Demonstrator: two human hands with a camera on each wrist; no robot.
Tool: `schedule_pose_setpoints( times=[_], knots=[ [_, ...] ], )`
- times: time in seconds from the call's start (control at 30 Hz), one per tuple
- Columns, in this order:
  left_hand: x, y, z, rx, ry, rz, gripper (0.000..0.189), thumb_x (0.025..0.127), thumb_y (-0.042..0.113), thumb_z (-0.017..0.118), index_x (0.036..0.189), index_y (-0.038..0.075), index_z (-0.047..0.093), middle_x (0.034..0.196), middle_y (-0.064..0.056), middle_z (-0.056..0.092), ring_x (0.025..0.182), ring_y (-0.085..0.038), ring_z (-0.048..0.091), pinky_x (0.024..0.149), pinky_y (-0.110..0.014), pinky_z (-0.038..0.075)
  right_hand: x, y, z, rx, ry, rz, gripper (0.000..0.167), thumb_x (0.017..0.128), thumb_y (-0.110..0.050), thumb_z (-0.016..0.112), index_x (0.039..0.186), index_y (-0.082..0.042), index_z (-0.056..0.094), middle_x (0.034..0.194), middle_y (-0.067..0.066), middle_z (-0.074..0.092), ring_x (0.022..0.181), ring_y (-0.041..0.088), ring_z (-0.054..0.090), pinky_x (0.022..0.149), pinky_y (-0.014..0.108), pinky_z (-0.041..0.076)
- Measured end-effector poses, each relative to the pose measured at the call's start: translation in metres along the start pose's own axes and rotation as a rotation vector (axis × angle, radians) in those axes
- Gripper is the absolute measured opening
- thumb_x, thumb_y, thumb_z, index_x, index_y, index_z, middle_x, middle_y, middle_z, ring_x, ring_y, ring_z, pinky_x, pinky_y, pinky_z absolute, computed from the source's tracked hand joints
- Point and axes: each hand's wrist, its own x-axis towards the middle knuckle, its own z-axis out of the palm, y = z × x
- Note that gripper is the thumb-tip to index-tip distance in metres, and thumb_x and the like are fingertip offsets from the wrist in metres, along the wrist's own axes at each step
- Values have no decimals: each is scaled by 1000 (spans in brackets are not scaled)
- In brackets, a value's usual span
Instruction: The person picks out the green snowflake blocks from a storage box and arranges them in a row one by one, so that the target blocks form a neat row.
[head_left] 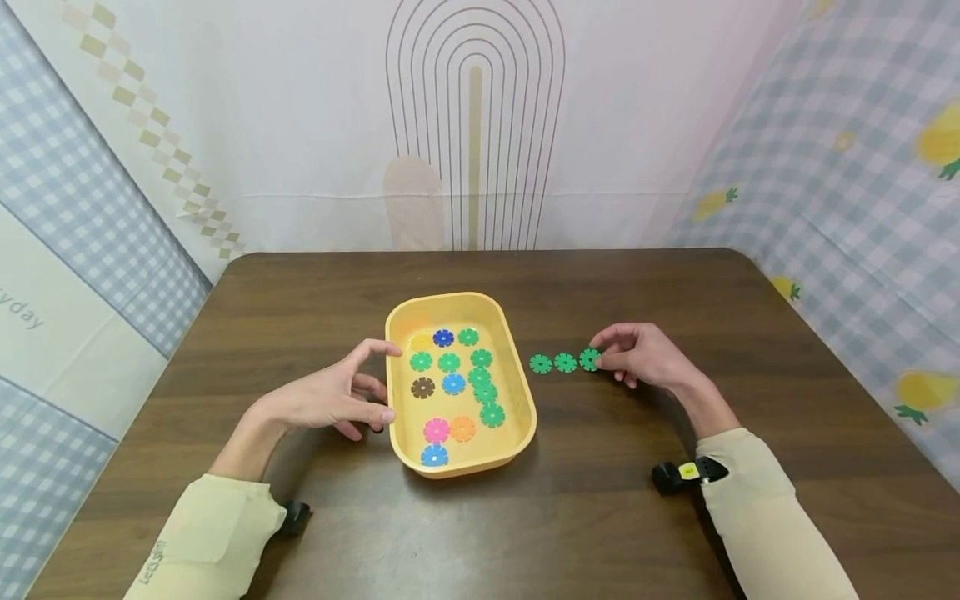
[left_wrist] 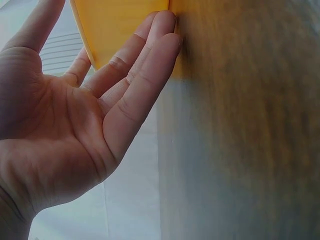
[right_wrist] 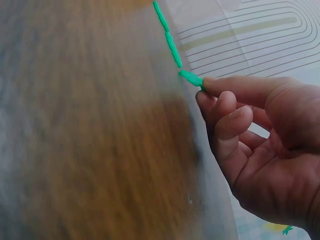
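Right hand [head_left: 645, 357] grasping, thumb and forefinger pinch a green notched disc [head_left: 589, 359] above a dark wooden table [head_left: 585, 525], at the near-to-hand end of a short row. Two more green discs, one in the middle [head_left: 566, 362] and one nearest the tray [head_left: 541, 364], complete that line on the tabletop, just right of a yellow tray [head_left: 517, 417]; seen from the right wrist, the pinched piece tilts out of line with its neighbours, its edge close to the middle disc, though whether the two touch cannot be told. Across the table, the left hand [head_left: 330, 398] is loosely spread and clutches nothing, its forefinger and thumb at the tray's left rim, the other fingers outside the wall. Inside the tray lie more discs: several green ones, some overlapping along the right side, a dark blue one [head_left: 443, 337] beside a yellow one [head_left: 422, 342] toward the far end, a brown one [head_left: 423, 387] left of a light blue one [head_left: 453, 384], and, nearer the front, a pink one [head_left: 437, 430] beside an orange one [head_left: 462, 429]. Pale sleeves cover both forearms, and a white cloth [head_left: 300, 125] printed with nested arches hangs behind the table.
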Motion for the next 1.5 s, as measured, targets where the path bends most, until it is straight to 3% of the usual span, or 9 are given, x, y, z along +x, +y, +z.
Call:
schedule_pose_setpoints(
  times=[0.63,0.8,0.97,1.27,1.5],
  knots=[
    [-3,-5,0,-9,11,3,87,96,25,81,157,25,19,132,-22,61,93,-30,71,78,-45,62,3,-3,5,-79,12,-4,29,98,-10,74,124,0,68,81,10,64,60,17,56,53,32,53],
    [-4,-5,1,-5,14,2,87,96,25,81,157,25,19,133,-23,61,94,-30,72,78,-45,62,-3,-16,4,-118,82,-56,29,99,-13,74,126,-3,69,81,13,63,57,19,55,53,35,53],
    [-2,-2,1,3,6,19,87,96,24,80,157,25,19,133,-23,62,93,-30,72,77,-45,62,-14,-46,12,-123,118,-133,28,99,-16,75,124,-5,71,86,17,64,55,20,55,54,38,53],
    [-2,0,0,7,12,14,87,96,25,81,157,26,19,135,-23,61,94,-30,72,78,-46,63,-17,-96,53,-97,-21,-226,19,93,-15,80,112,-11,78,93,10,68,65,23,57,53,29,47],
    [0,0,1,11,10,6,87,96,25,81,157,26,19,134,-22,61,95,-30,72,78,-45,63,-14,-104,81,-195,-132,-306,21,91,-13,83,112,-8,80,98,0,76,92,26,63,76,32,57]
  ],
)
